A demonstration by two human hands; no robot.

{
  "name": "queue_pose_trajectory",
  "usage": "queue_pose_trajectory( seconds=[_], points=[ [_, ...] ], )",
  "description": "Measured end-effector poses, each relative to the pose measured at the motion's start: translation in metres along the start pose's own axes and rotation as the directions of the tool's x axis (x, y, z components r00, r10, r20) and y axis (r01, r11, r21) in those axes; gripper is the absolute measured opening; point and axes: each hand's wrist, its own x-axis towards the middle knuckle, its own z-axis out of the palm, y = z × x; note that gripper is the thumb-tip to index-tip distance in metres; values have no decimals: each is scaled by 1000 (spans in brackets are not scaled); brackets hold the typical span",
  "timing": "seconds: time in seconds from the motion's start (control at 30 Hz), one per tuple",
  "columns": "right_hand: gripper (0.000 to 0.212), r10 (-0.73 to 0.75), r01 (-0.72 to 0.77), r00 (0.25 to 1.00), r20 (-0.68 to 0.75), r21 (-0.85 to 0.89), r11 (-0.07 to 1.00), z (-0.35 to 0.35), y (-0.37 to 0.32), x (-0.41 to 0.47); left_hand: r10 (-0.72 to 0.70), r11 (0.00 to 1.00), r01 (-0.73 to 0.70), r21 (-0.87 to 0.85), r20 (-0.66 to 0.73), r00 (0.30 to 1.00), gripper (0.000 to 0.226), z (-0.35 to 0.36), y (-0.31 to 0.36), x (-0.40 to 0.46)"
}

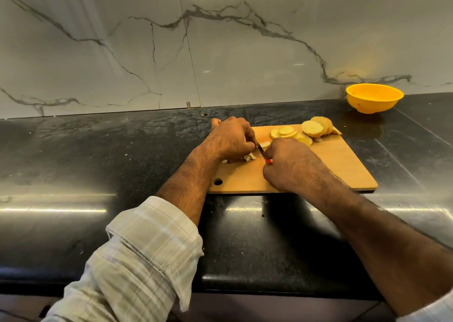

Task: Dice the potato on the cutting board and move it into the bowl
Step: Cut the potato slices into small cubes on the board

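Note:
A wooden cutting board (pixel 331 164) lies on the black counter. Several round potato slices (pixel 311 128) are piled at its far edge. My right hand (pixel 286 164) grips a knife (pixel 261 150) with a red handle, its blade angled down to a potato piece (pixel 266 145) between my hands. My left hand (pixel 231 137), fingers curled, holds that piece at the board's far left. Small diced bits (pixel 248 157) lie just under my left hand. The yellow bowl (pixel 373 97) stands at the back right, apart from the board.
The black stone counter (pixel 98 155) runs left and right of the board. A marble wall (pixel 220 39) rises directly behind it. The counter's front edge (pixel 269 289) is close below my forearms.

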Motion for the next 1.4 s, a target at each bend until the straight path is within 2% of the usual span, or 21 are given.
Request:
queue_pose_trajectory(
  seconds=[0.1, 0.23, 0.43, 0.5, 0.6, 0.77, 0.9, 1.1, 1.4],
  points=[
    [43, -18, 18, 1000, -12, -13, 1000, 2, -6, 2, -5, 1000, 5, -8, 9, 1000, 11, -1, -1, 1],
    [43, -6, 9, 999, -49, 55, 998, 5, 2, 3, -14, 998, 14, -58, -3, 1000, 10, 3, -6, 1],
    [41, 39, -18, 986, -161, 126, 992, -11, 18, 2, -10, 993, -8, -120, -151, 988, 7, 4, -13, 2],
    [44, 70, -55, 988, -138, 110, 992, -12, 20, 5, 11, 992, -31, -123, -160, 987, 6, 7, -10, 3],
    [44, 95, -92, 994, -57, 52, 994, -11, 18, 5, 36, 995, -47, -85, -118, 992, 17, 13, -1, 5],
    [46, 96, -95, 994, -45, 35, 995, -16, 17, 1, 54, 998, -55, -11, -71, 996, 16, 13, 7, 9],
    [45, 112, -111, 994, -16, 6, 994, -20, 14, -4, 50, 997, -54, -58, -74, 996, 14, 13, 5, 9],
    [48, 95, -95, 995, 12, -39, 995, -19, 7, -6, 9, 998, -10, -62, -5, 1000, 25, 11, 8, 10],
    [44, 52, -52, 999, 0, -11, 999, -11, 10, 5, 30, 991, -39, -126, -69, 997, 25, 11, 6, 8]
  ],
)
